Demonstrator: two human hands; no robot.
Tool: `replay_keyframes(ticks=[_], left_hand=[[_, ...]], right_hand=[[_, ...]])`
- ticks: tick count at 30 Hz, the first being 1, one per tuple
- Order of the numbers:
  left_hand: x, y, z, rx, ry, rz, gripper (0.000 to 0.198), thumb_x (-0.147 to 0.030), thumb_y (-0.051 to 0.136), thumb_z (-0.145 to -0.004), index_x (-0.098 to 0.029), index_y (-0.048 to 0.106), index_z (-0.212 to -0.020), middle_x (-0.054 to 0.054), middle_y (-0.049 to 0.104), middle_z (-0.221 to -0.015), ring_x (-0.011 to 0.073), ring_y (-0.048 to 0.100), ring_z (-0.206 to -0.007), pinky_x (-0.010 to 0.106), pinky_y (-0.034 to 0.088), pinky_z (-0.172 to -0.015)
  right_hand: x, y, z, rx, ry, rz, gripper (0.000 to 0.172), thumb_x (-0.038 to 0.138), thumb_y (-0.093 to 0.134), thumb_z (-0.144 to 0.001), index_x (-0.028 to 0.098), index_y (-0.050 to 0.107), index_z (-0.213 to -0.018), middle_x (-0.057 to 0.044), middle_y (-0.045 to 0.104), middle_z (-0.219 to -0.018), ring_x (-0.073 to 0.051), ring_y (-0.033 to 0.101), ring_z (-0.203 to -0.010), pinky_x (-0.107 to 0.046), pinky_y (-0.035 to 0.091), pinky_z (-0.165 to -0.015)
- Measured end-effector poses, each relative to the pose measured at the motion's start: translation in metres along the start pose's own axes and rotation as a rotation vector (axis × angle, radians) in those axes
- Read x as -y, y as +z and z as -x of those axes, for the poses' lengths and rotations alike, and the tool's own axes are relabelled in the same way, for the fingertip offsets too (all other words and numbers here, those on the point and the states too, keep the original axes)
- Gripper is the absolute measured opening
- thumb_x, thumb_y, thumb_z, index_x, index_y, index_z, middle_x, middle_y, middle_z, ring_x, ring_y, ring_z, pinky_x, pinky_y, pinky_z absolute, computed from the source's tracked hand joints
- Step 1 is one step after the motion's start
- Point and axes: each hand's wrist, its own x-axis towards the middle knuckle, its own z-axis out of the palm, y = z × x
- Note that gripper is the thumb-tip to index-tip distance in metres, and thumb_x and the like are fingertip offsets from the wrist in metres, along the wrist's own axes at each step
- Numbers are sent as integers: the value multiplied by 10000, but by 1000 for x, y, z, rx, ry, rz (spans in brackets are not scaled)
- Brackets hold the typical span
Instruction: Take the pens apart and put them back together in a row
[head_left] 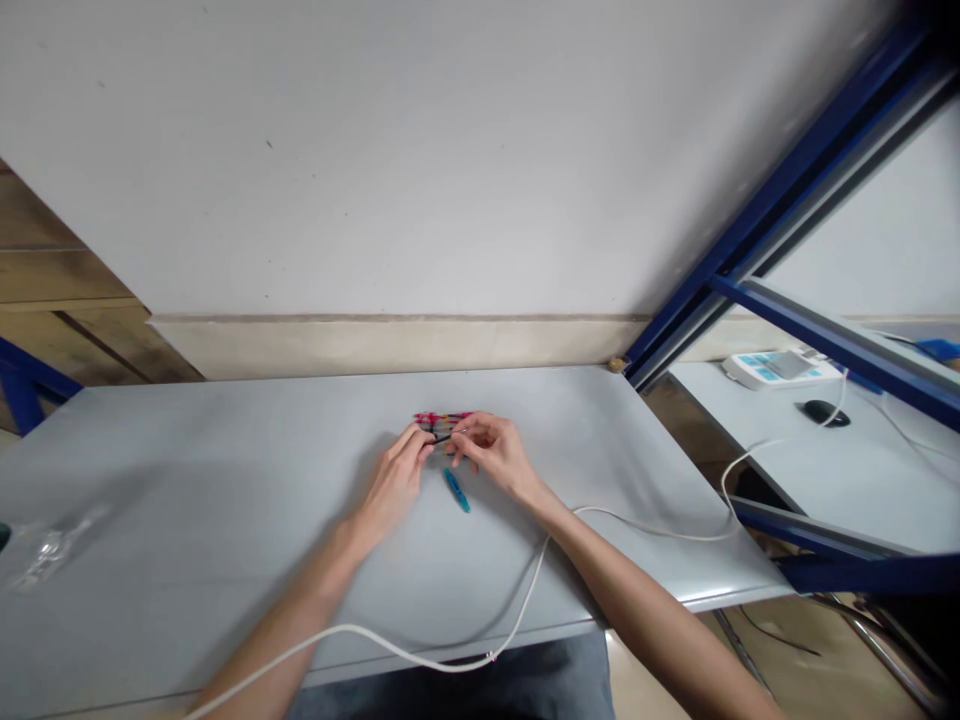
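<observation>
Near the middle of the table, my left hand (pixel 400 467) has its thumb and fingers closed on one end of a thin black stick (pixel 442 438), which looks like a pen. My right hand (pixel 496 450) pinches the other end, its fingertips partly covering it. Just behind the fingers lie several thin pieces with red ends (pixel 430 416), some with yellow parts; my hands hide much of them. A small teal oblong tool (pixel 457 491) with a dark slot rests on the table in front of the hands, touched by neither.
The grey table (pixel 262 500) meets a wall at the back. A white cable (pixel 450 665) loops across its front and under my right forearm. Clear plastic (pixel 49 550) lies at the left. Beyond a blue frame (pixel 750 240) stand a white device (pixel 780 368) and a black mouse (pixel 823 413).
</observation>
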Motion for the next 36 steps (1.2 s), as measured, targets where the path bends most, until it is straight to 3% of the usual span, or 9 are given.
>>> replay_keyframes(ticks=[7, 12, 16, 19, 22, 25, 28, 31, 36], left_hand=[[4, -1, 5, 27, 22, -142, 245, -220, 360, -1040, -203, 604, -1049, 74, 700, -1011, 188, 688, -891, 271, 483, -778], [-4, -7, 6, 66, 5, -262, 262, -346, 394, -1043, -216, 617, -1090, 52, 727, -908, 187, 683, -765, 268, 453, -693], [-8, -10, 3, -76, -54, -138, 292, -364, 370, -1044, -218, 618, -997, 29, 702, -844, 148, 636, -720, 248, 454, -720], [-4, -16, -1, -282, -186, -47, 316, -431, 373, -1038, -214, 560, -906, -15, 585, -708, 129, 548, -639, 229, 435, -666], [6, -22, -5, -398, -266, 38, 335, -467, 352, -1033, -218, 517, -882, -33, 497, -674, 123, 490, -612, 213, 414, -613], [12, -25, -7, -393, -285, 73, 342, -467, 347, -1033, -207, 562, -978, -34, 488, -675, 123, 477, -598, 208, 402, -592], [12, -25, -6, -324, -248, 57, 347, -433, 368, -1035, -196, 601, -1134, -9, 590, -757, 130, 533, -641, 217, 420, -625], [8, -25, -4, -229, -189, -35, 309, -377, 394, -1039, -206, 634, -1132, 27, 697, -915, 150, 623, -758, 240, 448, -710], [7, -28, -3, -114, -26, -268, 274, -251, 400, -1042, -222, 670, -1083, 43, 701, -1022, 181, 646, -951, 270, 444, -795]], right_hand=[[11, 14, 3, -23, 58, -92, 375, 513, 698, -870, 173, 570, -774, -23, 696, -614, -132, 630, -432, -178, 367, -358], [15, 21, 5, 0, 69, -120, 427, 564, 697, -852, 176, 555, -744, -21, 675, -582, -131, 619, -418, -172, 323, -336], [14, 24, 6, 18, 42, -99, 442, 595, 709, -834, 163, 613, -831, -11, 673, -615, -127, 596, -445, -201, 385, -405], [12, 30, 10, 27, -69, 205, 411, 547, 708, -874, 155, 694, -996, -11, 688, -695, -137, 615, -580, -240, 467, -587], [9, 45, 16, 160, -167, 676, 326, 501, 696, -910, 182, 723, -972, -53, 727, -890, -181, 652, -815, -267, 456, -732], [5, 65, 20, 304, -240, 1022, 278, 437, 701, -921, 160, 706, -918, -100, 705, -980, -241, 631, -967, -302, 455, -792], [1, 74, 19, 397, -325, 1149, 126, 229, 638, -959, 128, 691, -905, -127, 694, -969, -258, 614, -1013, -325, 450, -853], [2, 59, 16, 350, -278, 1054, 125, 135, 560, -967, 130, 679, -928, -114, 704, -945, -220, 631, -928, -308, 450, -842], [11, 6, 6, -13, -162, 508, 112, 226, 613, -950, 161, 695, -990, -61, 738, -929, -172, 648, -786, -277, 487, -762]])
